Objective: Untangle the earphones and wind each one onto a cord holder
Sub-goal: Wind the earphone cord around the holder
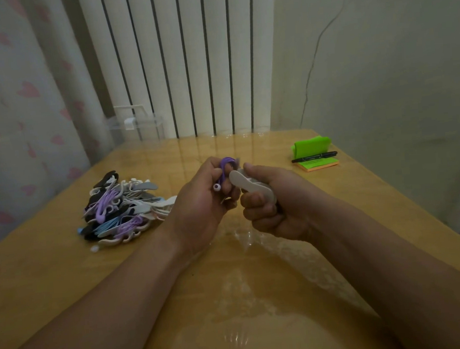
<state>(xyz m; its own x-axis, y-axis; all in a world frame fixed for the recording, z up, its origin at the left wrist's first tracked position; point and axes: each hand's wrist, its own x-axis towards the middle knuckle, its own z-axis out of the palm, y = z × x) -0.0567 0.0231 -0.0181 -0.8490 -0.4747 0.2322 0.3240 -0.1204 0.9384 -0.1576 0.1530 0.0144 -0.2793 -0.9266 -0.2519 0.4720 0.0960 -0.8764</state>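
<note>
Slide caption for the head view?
Left hand grips purple earphones, right hand grips white cord holder; pile on table.

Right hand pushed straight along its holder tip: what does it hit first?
Probably the left hand, gripping the purple earphone cord; the white holder in the right hand looks almost against it, depth unclear.

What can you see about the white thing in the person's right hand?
It is a pale white cord holder, flat and long with a rounded end, and it looks like smooth, soft plastic. The right hand grips its lower part with the thumb on top, hiding much of it. The free end points up and left, close to the purple earphone held in the left hand. No cord shows on the visible part.
</note>
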